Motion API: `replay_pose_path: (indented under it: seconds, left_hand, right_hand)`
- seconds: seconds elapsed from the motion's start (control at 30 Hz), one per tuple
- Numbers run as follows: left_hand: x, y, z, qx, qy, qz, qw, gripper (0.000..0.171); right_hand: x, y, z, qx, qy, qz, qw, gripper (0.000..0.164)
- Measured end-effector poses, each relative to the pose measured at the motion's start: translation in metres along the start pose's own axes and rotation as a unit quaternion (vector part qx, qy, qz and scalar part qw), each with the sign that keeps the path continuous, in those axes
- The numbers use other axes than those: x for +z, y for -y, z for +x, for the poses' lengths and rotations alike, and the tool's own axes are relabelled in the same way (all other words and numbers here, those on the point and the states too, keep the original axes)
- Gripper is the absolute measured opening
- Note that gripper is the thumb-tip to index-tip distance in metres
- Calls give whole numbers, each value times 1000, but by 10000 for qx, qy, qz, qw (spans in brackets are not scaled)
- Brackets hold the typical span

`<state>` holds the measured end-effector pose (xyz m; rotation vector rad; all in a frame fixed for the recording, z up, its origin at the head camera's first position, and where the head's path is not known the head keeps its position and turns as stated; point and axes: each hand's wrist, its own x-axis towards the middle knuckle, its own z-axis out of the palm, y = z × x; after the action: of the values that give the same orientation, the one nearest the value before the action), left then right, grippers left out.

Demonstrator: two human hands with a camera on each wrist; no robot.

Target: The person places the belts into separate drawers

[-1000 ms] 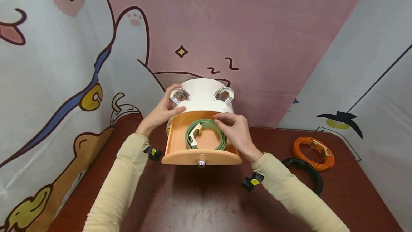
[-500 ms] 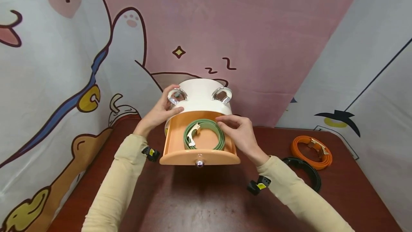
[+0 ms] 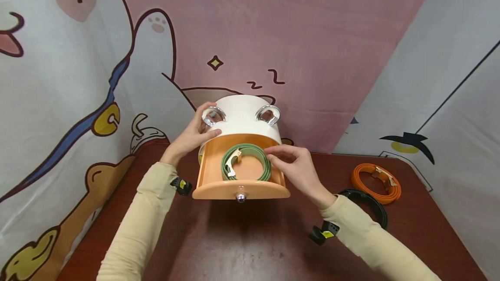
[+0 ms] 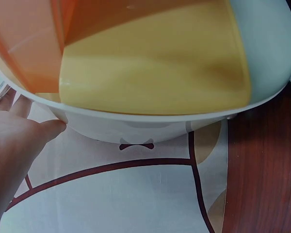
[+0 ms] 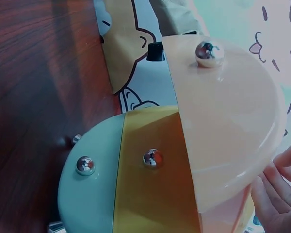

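Drawer: The orange drawer [image 3: 255, 192] projected from the white cabinet [image 3: 246, 120] toward the person, a silver knob [image 3: 241, 197] at the middle of its face.
Green belt: The green belt [image 3: 267, 166] lay coiled inside the drawer, on its floor, with a gold buckle [image 3: 232, 165] at the coil's left side.
Left hand: The left hand [image 3: 192, 134], behind and left of the drawer, was laid against the cabinet, thumb straight along the top, fingers spread away from it and partly hidden by a loop.
Right hand: The right hand [image 3: 297, 166] was at the drawer's right side, fingers bent, the tips of thumb and forefinger close together at the coil's right edge; whether they pinched the belt could not be told.
Loops: Two silver loops [image 3: 277, 114] stood on the cabinet, behind the drawer.
Lower fronts: A yellow front [image 5: 150, 194] and a green front [image 5: 87, 199] lay below the drawer, each with a round knob.
Black belt: The black belt [image 3: 381, 211] lay coiled right of the drawer on the red-brown table [image 3: 250, 246], partly covered by the right sleeve [image 3: 363, 233].
Orange belt: The orange belt [image 3: 375, 195] lay coiled farther right of the drawer, just beside the black one.
Backdrop: A cartoon-printed cloth [image 3: 312, 55] hung behind the drawer.
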<state>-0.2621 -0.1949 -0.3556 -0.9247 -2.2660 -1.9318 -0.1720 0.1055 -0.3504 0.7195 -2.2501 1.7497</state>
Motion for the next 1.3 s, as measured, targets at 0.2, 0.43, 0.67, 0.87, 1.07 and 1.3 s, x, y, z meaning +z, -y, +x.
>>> replay_pose_path:
  seconds: [0.2, 0.43, 0.67, 0.87, 1.07, 1.3]
  left_hand:
    - [-1, 1, 0, 54, 28, 23, 10000, 74]
    - [-2, 0, 1, 60, 83, -8, 9999, 73]
    - [-1, 0, 0, 65, 103, 16, 9999, 73]
    - [0, -1, -1, -23, 41, 54, 10000, 73]
    - [-1, -2, -1, -1, 51, 113, 9999, 74]
    - [-1, -1, -2, -53, 35, 162, 9998, 72]
  right_hand:
    - [-4, 6, -5, -19, 182, 71, 9998, 13]
    - [-10, 27, -13, 56, 281, -182, 9994, 14]
    - [-17, 19, -23, 32, 327, -203, 9993, 10]
    - [-22, 26, -30, -27, 429, -402, 9983, 8]
    - [-23, 30, -37, 13, 553, -443, 9975, 8]
    - [-23, 32, -44, -52, 737, -370, 9966, 9]
